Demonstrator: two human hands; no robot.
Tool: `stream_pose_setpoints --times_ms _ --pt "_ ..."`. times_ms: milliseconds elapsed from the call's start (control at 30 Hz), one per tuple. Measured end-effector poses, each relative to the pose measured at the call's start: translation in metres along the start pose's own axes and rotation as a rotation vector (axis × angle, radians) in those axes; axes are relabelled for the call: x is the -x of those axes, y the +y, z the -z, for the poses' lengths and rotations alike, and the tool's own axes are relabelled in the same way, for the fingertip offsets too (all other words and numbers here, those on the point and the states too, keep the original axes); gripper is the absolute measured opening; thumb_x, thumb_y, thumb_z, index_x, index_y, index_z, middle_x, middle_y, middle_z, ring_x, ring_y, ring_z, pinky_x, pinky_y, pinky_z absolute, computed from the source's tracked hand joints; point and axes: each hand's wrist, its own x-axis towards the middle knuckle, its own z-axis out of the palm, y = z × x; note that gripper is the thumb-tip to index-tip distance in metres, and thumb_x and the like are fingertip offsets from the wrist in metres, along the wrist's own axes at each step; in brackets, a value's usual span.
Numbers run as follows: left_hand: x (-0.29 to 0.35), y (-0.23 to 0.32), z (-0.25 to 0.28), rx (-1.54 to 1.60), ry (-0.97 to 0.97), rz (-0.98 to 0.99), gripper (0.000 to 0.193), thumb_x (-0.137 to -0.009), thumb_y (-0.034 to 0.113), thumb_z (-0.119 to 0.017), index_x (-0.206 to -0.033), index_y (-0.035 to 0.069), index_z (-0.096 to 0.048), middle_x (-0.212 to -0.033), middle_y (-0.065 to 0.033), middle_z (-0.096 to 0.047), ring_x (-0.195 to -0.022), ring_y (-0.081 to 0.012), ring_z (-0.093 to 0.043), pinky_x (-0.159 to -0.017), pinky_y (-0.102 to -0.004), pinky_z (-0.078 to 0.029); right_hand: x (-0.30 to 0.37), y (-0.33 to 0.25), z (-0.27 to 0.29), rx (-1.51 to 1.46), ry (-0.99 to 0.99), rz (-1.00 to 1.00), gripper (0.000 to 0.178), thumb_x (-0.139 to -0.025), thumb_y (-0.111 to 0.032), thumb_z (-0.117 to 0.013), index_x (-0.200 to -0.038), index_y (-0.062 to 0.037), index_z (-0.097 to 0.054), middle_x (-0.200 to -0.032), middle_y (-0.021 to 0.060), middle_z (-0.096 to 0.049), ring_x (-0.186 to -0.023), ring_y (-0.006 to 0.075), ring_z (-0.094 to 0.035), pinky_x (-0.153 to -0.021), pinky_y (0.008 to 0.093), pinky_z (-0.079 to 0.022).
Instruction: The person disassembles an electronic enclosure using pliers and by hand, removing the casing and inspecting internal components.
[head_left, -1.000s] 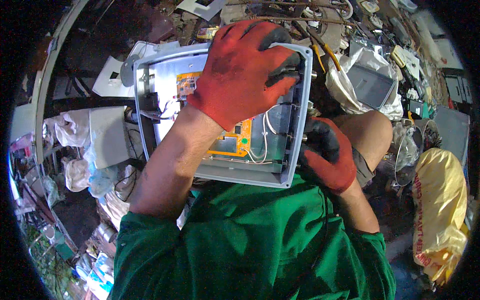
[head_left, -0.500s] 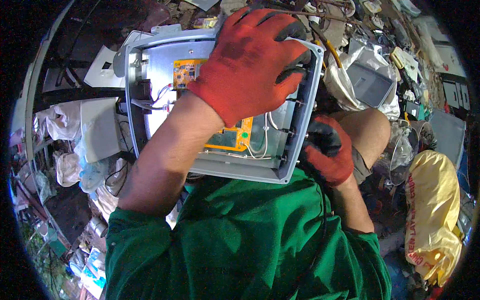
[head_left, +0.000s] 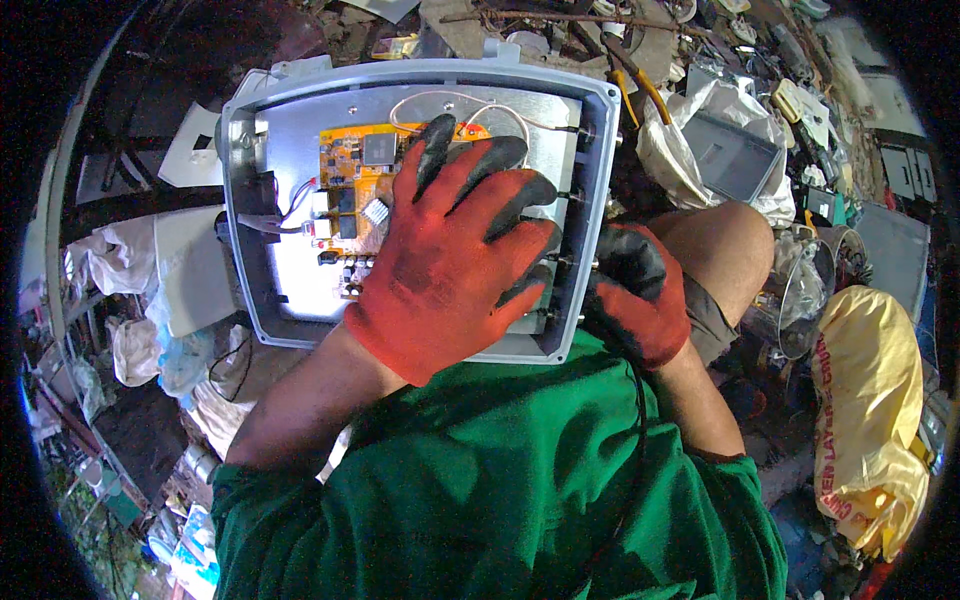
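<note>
A shallow grey enclosure box rests on my lap, its inside facing up. An orange circuit board is fixed to a shiny metal plate in it, with thin wires running to connectors in the right wall. My left hand, in a red glove with black fingertips, lies over the board with fingers spread, hiding much of it. Outside the right wall, next to the small metal connectors, my right hand is closed in a matching glove. Whatever its curled fingers grip is hidden.
Yellow-handled tool grips lie beyond the box's far right corner. A grey tray sits on a white sack at right. Further right stands a yellow sack. Pale panels and a blue plastic bag are at left, amid scattered scrap.
My left hand has come from the box's far right rim down toward me, over the board, uncovering the board's upper part and a white wire. The box has shifted slightly left. My right hand stays beside the wall.
</note>
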Motion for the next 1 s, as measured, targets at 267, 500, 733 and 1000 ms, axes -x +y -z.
stream_pose_setpoints --times_ms 267,500,733,1000 --pt "-0.004 -0.001 -0.002 0.039 0.019 -0.01 0.037 -0.068 0.029 -0.082 -0.102 0.016 -0.073 -0.128 -0.0104 -0.058 -0.131 -0.0358 -0.045 -0.118 -0.0633 -0.017 -0.004 0.001 0.0 -0.177 -0.008 -0.088 0.041 -0.082 -0.007 -0.073 -0.121 -0.0019 -0.06 -0.105 0.0037 -0.068 -0.096 0.0122 -0.062 -0.086 0.0301 -0.051" --pt "-0.005 -0.005 0.001 0.017 -0.038 -0.067 0.037 -0.071 0.025 -0.08 -0.104 0.01 -0.071 -0.127 -0.0129 -0.057 -0.131 -0.0369 -0.046 -0.119 -0.0616 -0.018 -0.005 -0.001 -0.001 -0.179 -0.019 -0.068 0.038 -0.084 -0.008 -0.072 -0.12 -0.0017 -0.06 -0.105 0.0042 -0.069 -0.095 0.0118 -0.062 -0.084 0.03 -0.051" --pt "-0.004 -0.009 0.005 0.003 -0.05 -0.06 0.045 -0.073 0.021 -0.078 -0.114 0.006 -0.066 -0.131 -0.018 -0.054 -0.13 -0.0403 -0.047 -0.118 -0.0594 -0.024 -0.005 0.004 0.0 -0.201 -0.043 -0.056 0.038 -0.085 -0.008 -0.072 -0.121 -0.002 -0.06 -0.106 0.004 -0.068 -0.096 0.0119 -0.062 -0.085 0.0298 -0.05" --pt "0.002 -0.015 0.007 0.13 0.082 0.083 0.064 -0.075 0.01 -0.067 -0.137 0.002 -0.053 -0.144 -0.0258 -0.045 -0.136 -0.0478 -0.041 -0.116 -0.0519 -0.032 -0.004 0.002 -0.002 -0.181 -0.029 -0.076 0.036 -0.087 -0.009 -0.073 -0.119 -0.0027 -0.06 -0.104 0.0023 -0.066 -0.094 0.0104 -0.059 -0.084 0.0284 -0.049"
